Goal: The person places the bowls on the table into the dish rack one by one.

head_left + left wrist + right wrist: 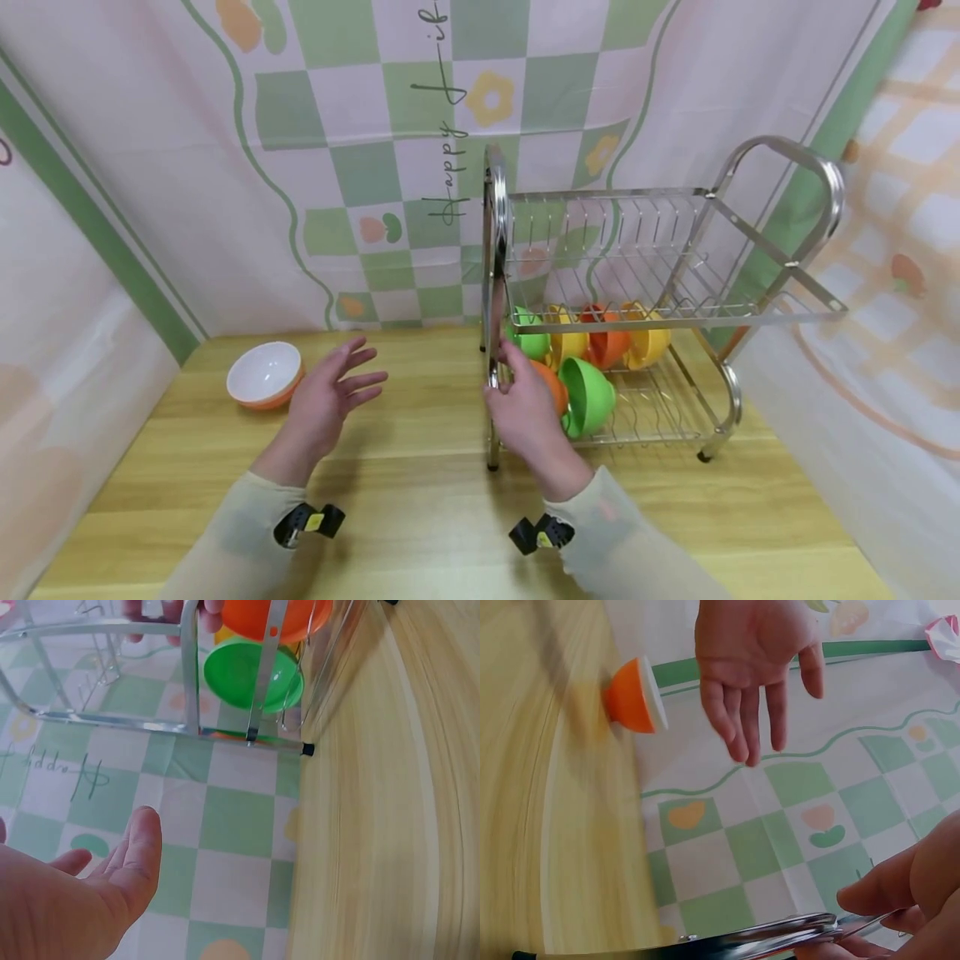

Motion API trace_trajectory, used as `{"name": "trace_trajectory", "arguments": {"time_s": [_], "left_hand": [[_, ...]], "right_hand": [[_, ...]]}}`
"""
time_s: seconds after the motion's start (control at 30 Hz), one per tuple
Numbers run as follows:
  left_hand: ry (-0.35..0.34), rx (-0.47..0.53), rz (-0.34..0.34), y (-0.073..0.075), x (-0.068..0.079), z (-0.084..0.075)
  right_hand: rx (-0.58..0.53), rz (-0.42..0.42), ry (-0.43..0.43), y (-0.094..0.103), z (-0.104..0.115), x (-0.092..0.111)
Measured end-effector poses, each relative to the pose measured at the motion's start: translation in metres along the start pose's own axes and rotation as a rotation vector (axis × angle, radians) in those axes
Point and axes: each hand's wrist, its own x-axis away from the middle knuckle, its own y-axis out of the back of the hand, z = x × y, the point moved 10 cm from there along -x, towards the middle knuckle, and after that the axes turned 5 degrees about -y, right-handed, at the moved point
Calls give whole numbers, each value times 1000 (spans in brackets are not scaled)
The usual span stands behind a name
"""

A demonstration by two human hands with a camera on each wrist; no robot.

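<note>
My left hand [322, 404] is held in the air, fingers extended and palm turned inward, with nothing in it. Beside it on the wooden table stands an orange bowl [279, 398] with a white inside. My right hand [525, 412] is at the left side frame of a two-tier metal dish rack [498, 250]. In the right wrist view its thumb [881, 885] lies on one side of the metal bar, with fingers on the other. On the lower tier, a green bowl [588, 396] and an orange bowl [553, 385] stand on edge near that hand.
Behind them on the lower tier are another green bowl [531, 337], yellow bowls [648, 343] and a red-orange bowl [609, 343]. The rack's upper tier [622, 258] overhangs them. A patterned curtain [360, 167] hangs along the back of the wooden table [420, 500].
</note>
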Motion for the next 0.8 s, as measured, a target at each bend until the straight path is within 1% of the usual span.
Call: {"name": "trace_trajectory", "arguments": {"time_s": [0.13,0.3,0.5,0.63,0.8], "left_hand": [[-2,-14,-2,7,3,-4],[2,-23,-7,12,5,-7],[-9,-17,-29,19,6,-10],[-27,0,-50,29,6,-15],[-46,34,-78,45,6,-22]], "right_hand": [[43,-17,19,-1,-1,-2],[87,-19,10,-3,-3,-3],[99,-9,-14,-5,-7,-4],[106,-7,-21,-4,-8,-3],[153,-31,33,-3,-3,-3]]}}
